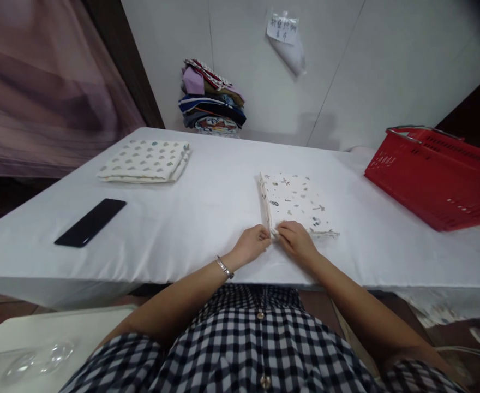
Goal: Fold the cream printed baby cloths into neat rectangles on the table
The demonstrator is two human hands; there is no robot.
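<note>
A folded white cloth (295,199) printed with small dark figures lies flat on the white-covered table, in front of me. Both hands meet at its near left corner. My left hand (254,243), with a metal bracelet at the wrist, pinches the edge of that corner from the left. Just beside it, my right hand (295,240) has its thumb and fingers closed on the near edge of the same cloth. Layers of the fold show along the left side. The fingertips partly hide the corner.
A second folded cloth (145,161) with grey-green shapes lies at the table's far left, and a black phone (90,222) nearer me. A red basket (436,180) stands on the right. Behind the table is a stack of folded fabrics (213,103); a paper note (282,28) hangs on the wall.
</note>
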